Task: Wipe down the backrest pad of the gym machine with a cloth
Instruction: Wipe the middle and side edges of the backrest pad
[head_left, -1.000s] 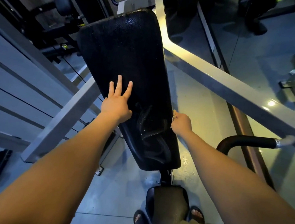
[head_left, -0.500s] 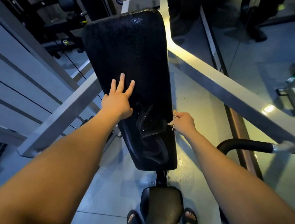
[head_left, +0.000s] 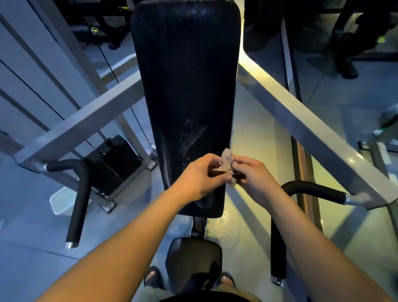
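Grey gym flooring spreads under a pale steel machine frame, and from my head camera I look straight down the black backrest pad. It runs away from my fingers, long and slightly tapered, with faint smeary streaks on its surface just beyond my fingertips. I cannot tell whether they are moisture or scuffing.

I have both hands together in front of the pad's lower right part. My left hand and right hand each pinch a small crumpled cloth, a tan, ragged scrap bunched between thumbs and fingers. It sits between the two sets of fingers, with one end poking up past them and a bit hanging below my right fingers. Both hands are closed on it. From this angle I cannot tell whether the cloth touches the pad or only overlaps it.

To the left of my left fingers, well apart, a black-gripped handle hangs down. A matching curved handle sits near, to the right of my right fingers. Nearer to me than my fingers, between my forearms, lies the small black seat pad, with my sandalled toes either side of it.
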The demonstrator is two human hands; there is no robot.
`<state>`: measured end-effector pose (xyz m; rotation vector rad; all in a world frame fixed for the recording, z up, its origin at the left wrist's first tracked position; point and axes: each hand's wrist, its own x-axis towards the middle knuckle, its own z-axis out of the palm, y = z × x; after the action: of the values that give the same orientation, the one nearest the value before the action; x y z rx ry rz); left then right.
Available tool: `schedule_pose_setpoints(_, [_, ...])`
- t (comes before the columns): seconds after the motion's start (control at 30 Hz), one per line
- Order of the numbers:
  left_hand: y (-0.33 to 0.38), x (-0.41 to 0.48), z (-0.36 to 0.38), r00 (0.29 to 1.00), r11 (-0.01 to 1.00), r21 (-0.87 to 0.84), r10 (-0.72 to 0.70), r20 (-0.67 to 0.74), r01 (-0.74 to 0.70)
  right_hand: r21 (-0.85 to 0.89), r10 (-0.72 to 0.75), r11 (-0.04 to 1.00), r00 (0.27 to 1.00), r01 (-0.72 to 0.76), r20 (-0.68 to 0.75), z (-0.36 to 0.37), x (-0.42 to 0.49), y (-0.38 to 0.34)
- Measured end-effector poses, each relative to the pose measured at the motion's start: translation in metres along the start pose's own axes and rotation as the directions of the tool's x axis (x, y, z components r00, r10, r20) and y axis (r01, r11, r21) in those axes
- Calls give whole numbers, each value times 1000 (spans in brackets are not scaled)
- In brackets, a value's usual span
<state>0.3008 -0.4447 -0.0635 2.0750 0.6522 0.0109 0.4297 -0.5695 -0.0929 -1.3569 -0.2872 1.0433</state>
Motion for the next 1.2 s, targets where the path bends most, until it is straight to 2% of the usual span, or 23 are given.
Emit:
schedule_pose_setpoints(0.07, [-9,-4,9,994,996,-83,-46,-98,38,-42,-22,999,997,25,71,3,-6,2])
schedule_pose_setpoints(0.17, [-16,-9,4,975,970,-237,-111,-191,64,-163,-55,984,995,69,86,3,-8,8])
schedule_pose_setpoints(0.23, [-17,-12,-4,952,869,-482,-233,-200,111,-207,-66,975,996,76,57,2,-9,7])
schedule_pose_setpoints(0.3, [-17,-13,-14,913,711,-691,-359,-194,133,-148,-46,988,998,52,39,0,-11,3])
schedule_pose_setpoints(0.37, [-18,-13,-22,880,626,-766,-435,-190,145,-108,-29,994,999,32,27,1,-14,-2])
schedule_pose_setpoints(0.43, [-18,-13,-25,855,610,-773,-483,-190,173,-150,-30,988,999,33,22,0,-16,-6])
schedule_pose_setpoints(0.57, [-21,-13,-15,788,801,-514,-518,-333,309,-227,-51,972,999,54,16,3,-16,-10])
schedule_pose_setpoints(0.63, [-17,-14,-9,828,838,-484,-446,-340,253,-295,-68,953,997,71,19,4,-16,-11])
schedule_pose_setpoints(0.67, [-15,-13,-7,867,836,-504,-402,-296,215,-302,-65,951,997,71,29,4,-16,-12])
schedule_pose_setpoints(0.77, [-9,-11,2,951,822,-521,-304,-59,230,-220,-26,975,997,42,75,5,-17,-13])
schedule_pose_setpoints(0.83, [-7,-9,7,951,792,-536,-299,79,294,-103,2,995,991,11,132,5,-18,-17])
schedule_pose_setpoints(0.9, [-8,-8,13,946,740,-593,-287,149,318,-87,14,996,988,0,151,1,-19,-20])
schedule_pose_setpoints(1.07, [1,-12,18,957,665,-691,-243,159,283,-344,-86,937,995,65,-46,-8,-9,-17])
schedule_pose_setpoints(1.13, [2,-13,13,961,622,-736,-227,158,268,-466,-137,880,988,92,-64,-9,-5,-14])
schedule_pose_setpoints(1.2, [4,-15,8,962,583,-770,-221,159,261,-488,-149,866,988,108,-47,-7,-3,-13])
